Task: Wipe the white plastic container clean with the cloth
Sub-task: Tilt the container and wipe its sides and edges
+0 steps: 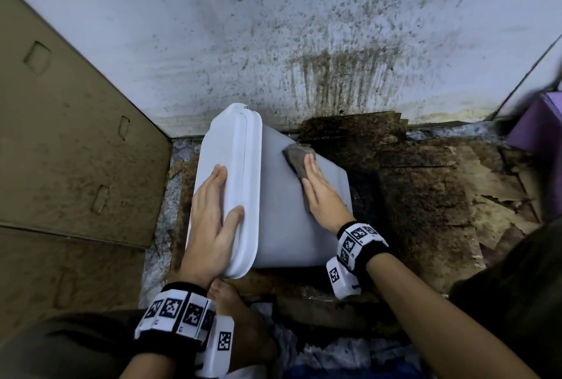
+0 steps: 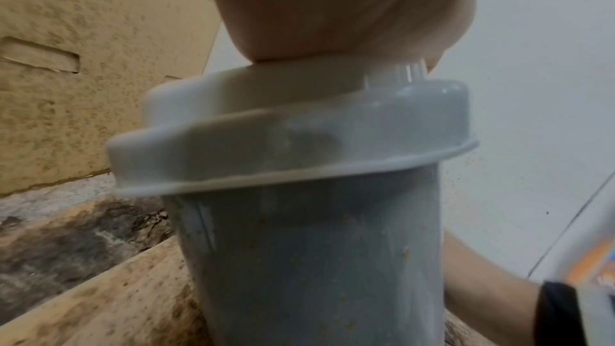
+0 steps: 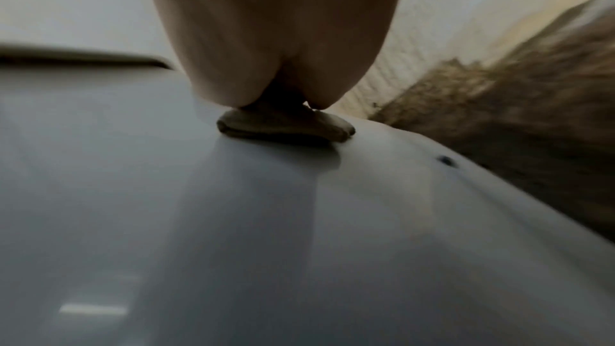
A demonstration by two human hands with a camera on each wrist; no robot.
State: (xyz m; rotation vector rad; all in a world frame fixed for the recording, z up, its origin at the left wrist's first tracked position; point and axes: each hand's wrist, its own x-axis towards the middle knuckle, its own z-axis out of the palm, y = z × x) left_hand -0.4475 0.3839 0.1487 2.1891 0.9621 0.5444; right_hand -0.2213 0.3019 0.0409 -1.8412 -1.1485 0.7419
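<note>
While flat, right hand (image 1: pixel 319 193) atop cloth (image 1: pixel 299 159), container (image 1: pixel 286 220)

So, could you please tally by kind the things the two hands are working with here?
Containers: 1, the white container, lying on its side, lid on.
Cloths: 1, the brown cloth, under the right hand.
Hands: 2, counting the left hand, flat on the lid.
Total: 4

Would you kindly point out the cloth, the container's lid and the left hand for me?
cloth (image 1: pixel 297 157): head view, bare part beyond the fingertips.
lid (image 1: pixel 234 147): head view, flat top face.
left hand (image 1: pixel 209 226): head view, back of the hand.
</note>
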